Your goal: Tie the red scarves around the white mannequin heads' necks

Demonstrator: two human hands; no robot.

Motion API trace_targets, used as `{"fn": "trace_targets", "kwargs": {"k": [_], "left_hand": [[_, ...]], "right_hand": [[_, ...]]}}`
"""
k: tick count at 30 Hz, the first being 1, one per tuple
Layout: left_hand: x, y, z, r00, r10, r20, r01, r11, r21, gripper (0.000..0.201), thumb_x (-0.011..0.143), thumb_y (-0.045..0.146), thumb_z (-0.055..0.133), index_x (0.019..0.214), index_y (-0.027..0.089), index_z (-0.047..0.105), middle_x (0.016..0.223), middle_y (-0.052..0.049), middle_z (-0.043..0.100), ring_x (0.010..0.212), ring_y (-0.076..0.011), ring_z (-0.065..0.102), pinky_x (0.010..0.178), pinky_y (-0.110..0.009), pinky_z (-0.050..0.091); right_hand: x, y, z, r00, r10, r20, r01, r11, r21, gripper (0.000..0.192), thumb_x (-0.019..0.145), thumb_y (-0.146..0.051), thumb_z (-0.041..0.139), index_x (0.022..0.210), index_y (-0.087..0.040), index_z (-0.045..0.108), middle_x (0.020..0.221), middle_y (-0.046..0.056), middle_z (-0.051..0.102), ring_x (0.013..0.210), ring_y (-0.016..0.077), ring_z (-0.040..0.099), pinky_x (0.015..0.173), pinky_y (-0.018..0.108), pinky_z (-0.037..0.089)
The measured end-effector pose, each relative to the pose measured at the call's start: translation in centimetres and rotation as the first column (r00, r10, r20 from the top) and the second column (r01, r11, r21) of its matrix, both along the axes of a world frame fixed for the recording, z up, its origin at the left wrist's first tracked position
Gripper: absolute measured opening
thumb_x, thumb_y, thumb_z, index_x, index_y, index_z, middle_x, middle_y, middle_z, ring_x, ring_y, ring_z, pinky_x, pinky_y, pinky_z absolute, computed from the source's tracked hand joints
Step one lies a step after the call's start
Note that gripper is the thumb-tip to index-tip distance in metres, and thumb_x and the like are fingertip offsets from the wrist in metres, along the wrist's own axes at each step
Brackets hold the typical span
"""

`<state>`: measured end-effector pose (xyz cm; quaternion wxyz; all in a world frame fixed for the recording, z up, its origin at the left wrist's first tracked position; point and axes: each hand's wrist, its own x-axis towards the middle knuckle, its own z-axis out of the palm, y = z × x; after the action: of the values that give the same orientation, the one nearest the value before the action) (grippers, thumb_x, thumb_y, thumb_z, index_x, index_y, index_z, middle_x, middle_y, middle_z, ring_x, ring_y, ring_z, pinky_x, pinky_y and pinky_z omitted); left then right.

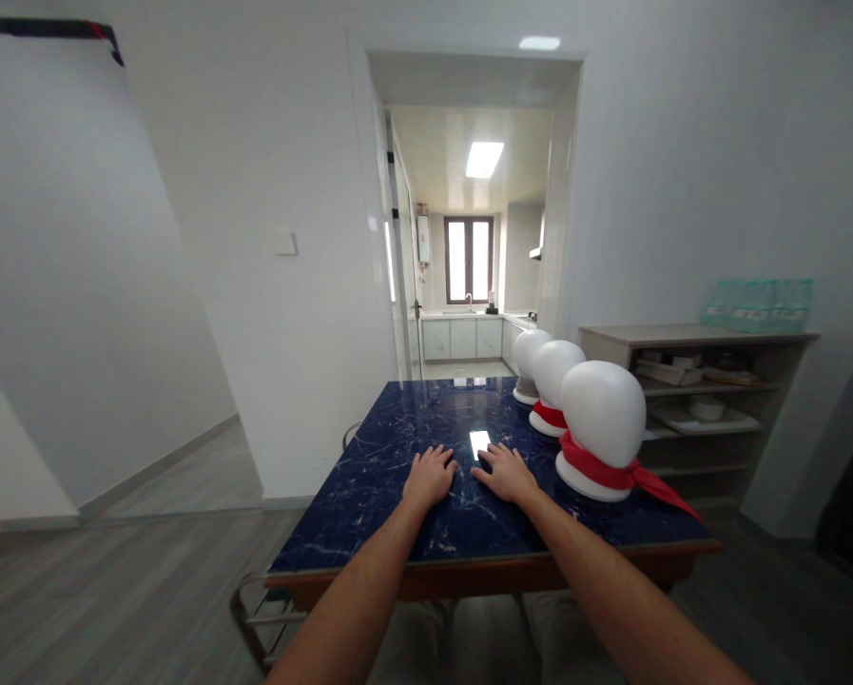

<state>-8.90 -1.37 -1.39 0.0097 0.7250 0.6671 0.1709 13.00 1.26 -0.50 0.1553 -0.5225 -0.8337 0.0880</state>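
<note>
Head view: left hand (430, 476) and right hand (506, 472) lying flat, side by side, near the middle of the blue marble worktop (369, 495), fingers spread and gripping nothing. Standing along the right edge (nearest just beside the right hand): three white mannequin heads (603, 409), two wearing red scarves (597, 466).

At two o'clock the farthest mannequin head (527, 354) is half hidden behind the middle mannequin head (557, 369), so I cannot tell its neck wrap. My forearms run off the bottom edge. The shelf clutter (672, 369) at three o'clock is too blurred to name.
</note>
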Motion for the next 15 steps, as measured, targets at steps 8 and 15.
{"fn": "trace_targets", "kwargs": {"k": [8, 15], "left_hand": [[-0.03, -0.03, 0.01, 1.0, 0.001, 0.006, -0.001, 1.0, 0.001, 0.056, 0.108, 0.049, 0.034, 0.155, 0.027, 0.056, 0.168, -0.009, 0.046, 0.159, -0.0324, 0.036, 0.13, -0.057, 0.023], [-0.07, 0.02, -0.09, 1.0, -0.002, 0.007, 0.002, 1.0, 0.005, 0.057, 0.108, 0.05, 0.034, 0.155, 0.026, 0.056, 0.168, -0.009, 0.047, 0.159, -0.0323, 0.035, 0.131, -0.057, 0.022]], "right_hand": [[-0.03, 0.04, -0.09, 1.0, 0.005, 0.001, -0.005, 1.0, 0.015, 0.069, 0.102, -0.066, 0.049, 0.159, -0.027, 0.053, 0.17, 0.01, 0.041, 0.159, 0.0355, 0.028, 0.129, 0.058, 0.018], [0.04, 0.21, -0.37, 1.0, 0.005, -0.004, -0.005, 1.0, 0.009, 0.071, 0.102, -0.066, 0.048, 0.16, -0.026, 0.052, 0.171, 0.011, 0.039, 0.16, 0.0353, 0.027, 0.129, 0.059, 0.017]]}}
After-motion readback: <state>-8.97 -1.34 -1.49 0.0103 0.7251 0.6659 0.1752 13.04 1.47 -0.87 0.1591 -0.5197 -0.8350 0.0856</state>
